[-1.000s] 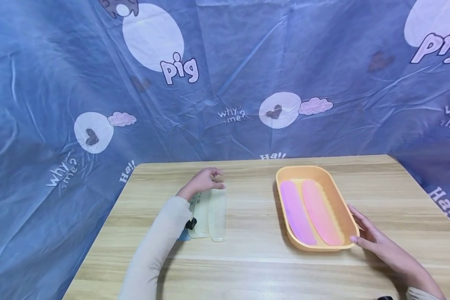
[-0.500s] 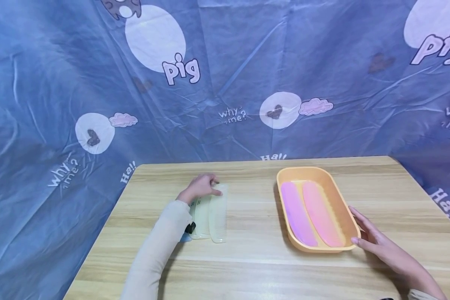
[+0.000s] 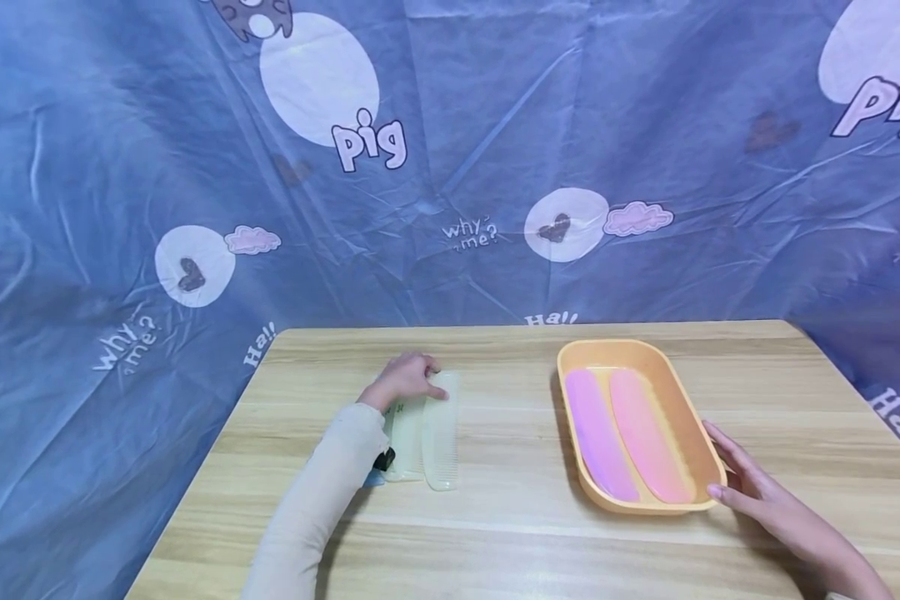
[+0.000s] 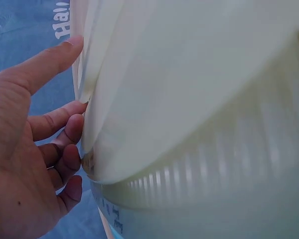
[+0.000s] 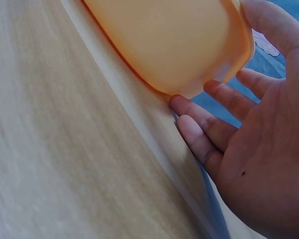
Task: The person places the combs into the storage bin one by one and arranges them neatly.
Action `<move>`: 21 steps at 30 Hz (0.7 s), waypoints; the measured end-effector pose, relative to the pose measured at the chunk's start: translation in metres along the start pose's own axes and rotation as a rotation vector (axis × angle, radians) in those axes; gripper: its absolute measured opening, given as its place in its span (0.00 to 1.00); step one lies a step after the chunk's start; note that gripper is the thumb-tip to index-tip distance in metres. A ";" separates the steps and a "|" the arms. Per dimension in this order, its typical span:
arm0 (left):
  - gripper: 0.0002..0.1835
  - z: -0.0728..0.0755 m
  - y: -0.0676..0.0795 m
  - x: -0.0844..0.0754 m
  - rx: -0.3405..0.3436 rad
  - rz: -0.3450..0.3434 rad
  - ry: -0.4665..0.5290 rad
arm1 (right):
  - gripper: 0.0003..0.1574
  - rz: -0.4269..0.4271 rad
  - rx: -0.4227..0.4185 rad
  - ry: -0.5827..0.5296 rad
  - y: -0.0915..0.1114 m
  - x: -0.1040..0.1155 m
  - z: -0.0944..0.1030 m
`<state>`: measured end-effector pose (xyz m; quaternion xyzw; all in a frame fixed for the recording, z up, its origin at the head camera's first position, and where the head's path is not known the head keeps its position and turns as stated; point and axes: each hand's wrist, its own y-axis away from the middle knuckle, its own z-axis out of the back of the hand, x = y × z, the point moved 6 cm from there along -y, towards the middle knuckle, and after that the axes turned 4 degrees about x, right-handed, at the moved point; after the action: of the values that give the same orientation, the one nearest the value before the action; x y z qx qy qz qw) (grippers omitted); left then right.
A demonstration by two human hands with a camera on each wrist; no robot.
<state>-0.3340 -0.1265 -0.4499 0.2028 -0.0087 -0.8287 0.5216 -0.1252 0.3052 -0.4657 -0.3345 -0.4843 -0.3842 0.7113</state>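
On the left part of the table, my left hand (image 3: 408, 379) pinches the far end of a pale, translucent comb (image 3: 440, 442), its teeth facing right. In the left wrist view, the thumb and index finger meet at that comb's edge, and the other fingers curl beside it. More pale combs (image 3: 407, 442) lie just to its left, partly hidden by the forearm. My right hand (image 3: 757, 492) holds the near right corner of an orange plastic tray (image 3: 686, 421), thumb at the rim and fingers along the outer wall. A purple comb (image 3: 602, 437) and a pink comb (image 3: 648, 437) lie inside it.
A blue item (image 3: 375, 478) peeks out from under the left forearm beside the pale combs. Bare wooden tabletop (image 3: 506, 433) separates the combs from the tray. A blue printed cloth (image 3: 435, 158) hangs behind the table's far edge.
My left hand has come down from over the far end of the pale comb and now pinches it. The right hand stays on the tray. The head view has shifted slightly.
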 end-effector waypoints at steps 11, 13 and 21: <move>0.31 0.000 -0.003 -0.006 0.038 0.026 0.073 | 0.50 0.010 0.006 -0.020 0.000 0.000 0.000; 0.30 0.000 -0.003 -0.007 0.056 0.036 0.084 | 0.50 0.013 0.003 -0.010 0.000 0.000 0.000; 0.30 -0.004 -0.007 -0.011 0.133 0.039 0.188 | 0.49 0.006 0.008 -0.013 -0.001 0.000 0.000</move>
<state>-0.3343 -0.1130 -0.4510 0.3134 -0.0187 -0.7934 0.5214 -0.1261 0.3048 -0.4653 -0.3356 -0.4895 -0.3780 0.7105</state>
